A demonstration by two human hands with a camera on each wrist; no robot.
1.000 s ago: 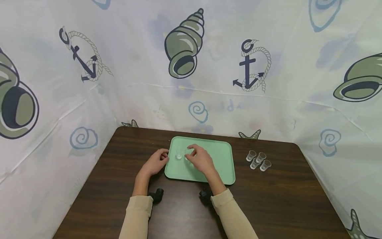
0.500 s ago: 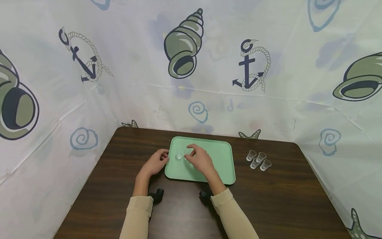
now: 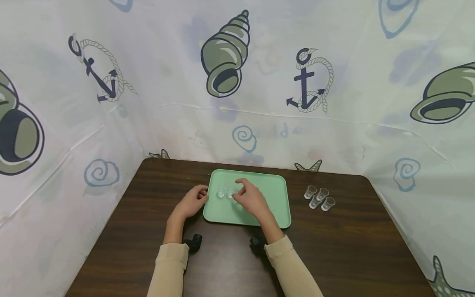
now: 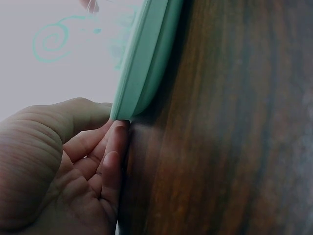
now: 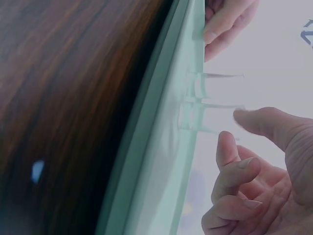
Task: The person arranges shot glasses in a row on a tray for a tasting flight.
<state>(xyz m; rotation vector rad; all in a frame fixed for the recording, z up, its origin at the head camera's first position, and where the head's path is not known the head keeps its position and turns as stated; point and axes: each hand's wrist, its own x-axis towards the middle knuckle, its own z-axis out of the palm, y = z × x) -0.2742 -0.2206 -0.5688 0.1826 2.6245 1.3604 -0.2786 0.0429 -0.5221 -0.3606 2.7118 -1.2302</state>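
Note:
On the green tray [image 3: 252, 214], two small clear plastic cups stand side by side: the left cup [image 3: 221, 192] and the right cup [image 3: 230, 194]. My right hand [image 3: 253, 199] is just right of the right cup, thumb and index finger spread apart near its rim. In the right wrist view, the cup's wall [image 5: 187, 116] shows below the fingertips, and the other fingers are loosely bent. My left hand [image 3: 191, 201] pinches the tray's left rim; the left wrist view shows the thumb [image 4: 83, 115] on one side and fingers on the other.
Several more clear cups [image 3: 322, 194] stand in a cluster on the dark wooden table [image 3: 356, 247], right of the tray. Behind the table hangs a pale cloth [image 3: 274, 82] printed with shells and anchors. Each wrist wears a black camera [image 3: 194, 242].
My right hand has moved slightly right, away from the right cup, which shows more fully now. The left hand stays at the tray's rim. The head view has shifted a little.

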